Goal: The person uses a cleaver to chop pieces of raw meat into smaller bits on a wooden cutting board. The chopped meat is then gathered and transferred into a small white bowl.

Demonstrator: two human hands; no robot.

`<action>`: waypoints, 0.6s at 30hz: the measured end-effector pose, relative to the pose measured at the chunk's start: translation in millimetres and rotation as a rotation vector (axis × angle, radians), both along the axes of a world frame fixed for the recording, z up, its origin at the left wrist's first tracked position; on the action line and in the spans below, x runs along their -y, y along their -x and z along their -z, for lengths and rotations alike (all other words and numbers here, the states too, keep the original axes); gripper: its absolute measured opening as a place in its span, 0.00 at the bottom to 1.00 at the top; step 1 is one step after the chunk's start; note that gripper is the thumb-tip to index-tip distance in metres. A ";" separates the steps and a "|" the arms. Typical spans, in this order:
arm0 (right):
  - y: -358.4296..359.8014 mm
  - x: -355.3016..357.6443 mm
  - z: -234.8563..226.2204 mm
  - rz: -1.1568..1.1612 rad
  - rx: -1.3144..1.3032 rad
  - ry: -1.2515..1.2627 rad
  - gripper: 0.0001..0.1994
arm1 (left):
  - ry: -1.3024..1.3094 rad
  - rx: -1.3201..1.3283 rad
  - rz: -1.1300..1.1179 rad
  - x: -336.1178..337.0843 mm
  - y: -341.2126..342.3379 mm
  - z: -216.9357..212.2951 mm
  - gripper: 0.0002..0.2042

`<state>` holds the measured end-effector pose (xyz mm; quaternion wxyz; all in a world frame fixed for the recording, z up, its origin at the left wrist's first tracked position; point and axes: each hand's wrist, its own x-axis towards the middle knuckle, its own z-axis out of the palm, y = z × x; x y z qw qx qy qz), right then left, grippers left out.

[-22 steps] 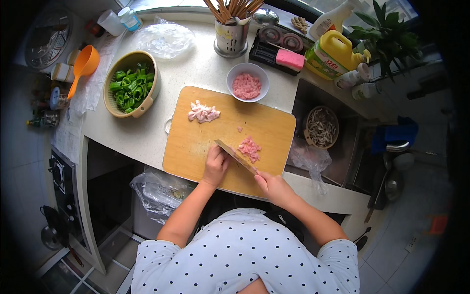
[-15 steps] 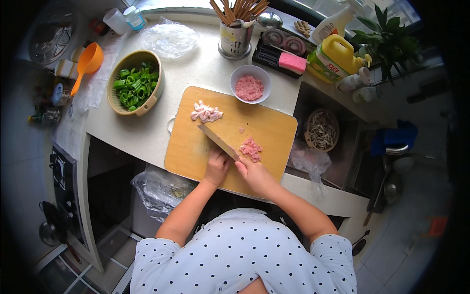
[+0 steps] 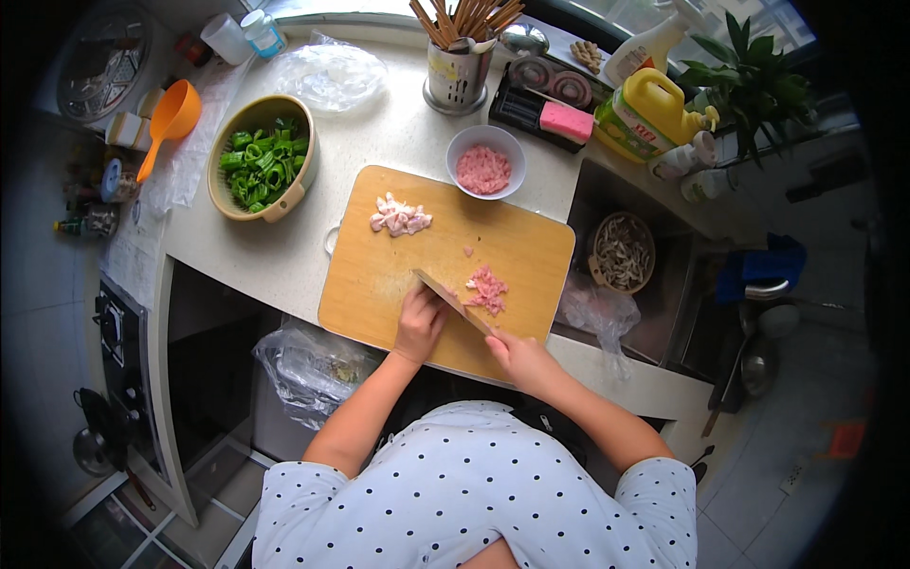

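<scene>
Knife [image 3: 453, 303] (right hand [image 3: 517, 358] gripping) points up-left across board [image 3: 379, 275].

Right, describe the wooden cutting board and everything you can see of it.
The cutting board is a light wooden rectangle with rounded corners, lying flat on the pale counter beside the sink, turned slightly askew. A small handle or loop shows at its left edge. On it sit a pile of pale meat chunks near the far left corner, a smaller heap of minced pink meat and a few stray bits. The left hand rests on it; the right hand holds a knife down on the board.
</scene>
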<state>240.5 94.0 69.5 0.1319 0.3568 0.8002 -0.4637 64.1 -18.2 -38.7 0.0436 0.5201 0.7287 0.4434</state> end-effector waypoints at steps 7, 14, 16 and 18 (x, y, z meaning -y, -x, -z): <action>41.2 4.8 18.0 -0.001 -0.073 -0.050 0.22 | 0.035 -0.019 -0.007 1.6 -0.6 6.2 0.12; -8.0 -10.9 10.3 0.234 -0.052 0.112 0.23 | -0.017 0.009 -0.005 -13.7 2.9 -6.2 0.10; -3.6 -18.2 0.2 0.279 0.033 0.195 0.22 | -0.016 0.033 0.025 -25.1 8.7 -14.8 0.09; -3.8 -15.6 -5.2 0.233 -0.071 0.130 0.22 | -0.014 0.065 0.066 -28.1 13.8 -18.5 0.08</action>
